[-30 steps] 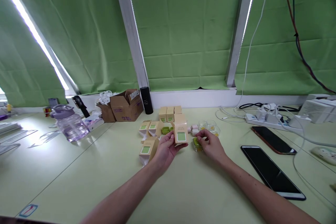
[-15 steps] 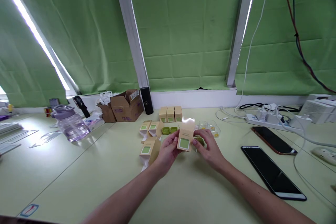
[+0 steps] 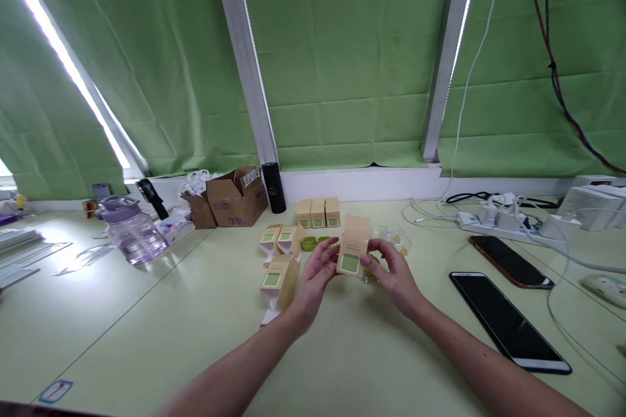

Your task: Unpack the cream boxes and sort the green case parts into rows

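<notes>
Pinching a tan paper box [image 3: 356,230] by one edge, the right hand [image 3: 392,273] probably stops it tipping. The box is up in front of the row of three boxes [image 3: 317,213]. The left hand [image 3: 315,273] is loosely open at the other edge; from where I stand, I can't tell if it touches. Some print [image 3: 355,248] sits above its green square [image 3: 350,264], too tiny to read.

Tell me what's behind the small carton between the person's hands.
Past the carton, green tubs peek out on the left and clear cups on the right; anything directly behind it is hidden.
</notes>
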A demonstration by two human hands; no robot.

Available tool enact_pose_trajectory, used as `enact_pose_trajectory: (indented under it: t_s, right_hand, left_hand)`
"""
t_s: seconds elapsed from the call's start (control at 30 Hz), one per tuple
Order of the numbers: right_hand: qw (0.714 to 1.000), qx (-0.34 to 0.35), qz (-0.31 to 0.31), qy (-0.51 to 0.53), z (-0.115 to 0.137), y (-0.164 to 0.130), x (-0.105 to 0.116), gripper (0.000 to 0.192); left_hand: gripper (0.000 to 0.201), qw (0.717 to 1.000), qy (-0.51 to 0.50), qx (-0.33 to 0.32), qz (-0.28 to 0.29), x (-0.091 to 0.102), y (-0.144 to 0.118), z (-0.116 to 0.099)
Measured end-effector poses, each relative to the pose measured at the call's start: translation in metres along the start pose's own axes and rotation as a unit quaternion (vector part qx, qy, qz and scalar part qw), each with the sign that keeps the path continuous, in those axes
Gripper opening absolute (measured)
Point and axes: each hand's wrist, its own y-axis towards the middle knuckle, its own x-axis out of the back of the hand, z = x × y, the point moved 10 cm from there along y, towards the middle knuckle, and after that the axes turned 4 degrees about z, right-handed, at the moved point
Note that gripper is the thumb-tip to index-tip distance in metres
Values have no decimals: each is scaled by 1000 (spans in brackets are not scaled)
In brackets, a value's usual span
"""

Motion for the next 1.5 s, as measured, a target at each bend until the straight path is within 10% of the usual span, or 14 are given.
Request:
enact_pose_trajectory:
  t_s: [0.3,1.5]
  right_hand:
    - [999,-3,8,52,-9,3,-4,40]
    - [994,-39,32,94,-14,2,-15,49]
  left_hand:
    - [62,991,98,-66,68,-16,-4,-2]
    - [64,991,132,-37,6,-10,-5,-6]
